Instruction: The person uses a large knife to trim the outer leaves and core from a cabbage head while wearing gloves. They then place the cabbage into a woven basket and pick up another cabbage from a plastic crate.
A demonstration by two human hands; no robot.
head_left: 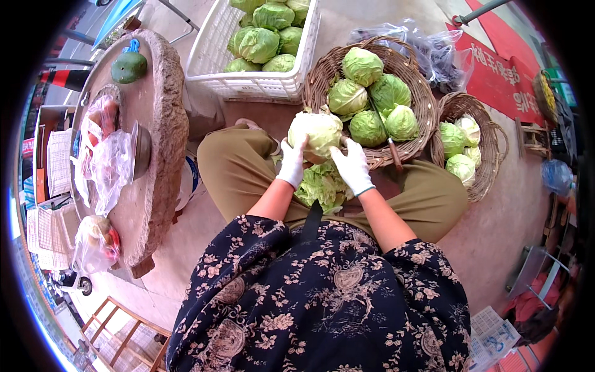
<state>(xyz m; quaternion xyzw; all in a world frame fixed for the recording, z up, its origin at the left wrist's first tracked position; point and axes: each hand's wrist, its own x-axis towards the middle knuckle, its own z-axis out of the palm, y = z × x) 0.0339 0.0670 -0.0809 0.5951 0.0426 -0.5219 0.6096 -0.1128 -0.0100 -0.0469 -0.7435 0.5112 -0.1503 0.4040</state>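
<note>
Between my two white-gloved hands I hold a pale green cabbage [315, 134] above my lap. My left hand [291, 162] grips its lower left side, and my right hand [353, 166] presses on its lower right. Loose green cabbage leaves [322, 186] lie beneath it between my legs. Just beyond my right hand stands a round wicker basket [414, 139] with several cabbages [392, 93] in it. A long knife with a brown wooden handle [395, 155] rests across those cabbages, its handle over the near rim.
A white plastic crate [248, 84] of cabbages stands ahead. To the right is a smaller wicker basket [486, 167] with several paler cabbages. A stone-edged table [164, 124] on the left bears plastic bags and a green gourd-like object [129, 67]. A clear bag [427, 53] lies beyond the large basket.
</note>
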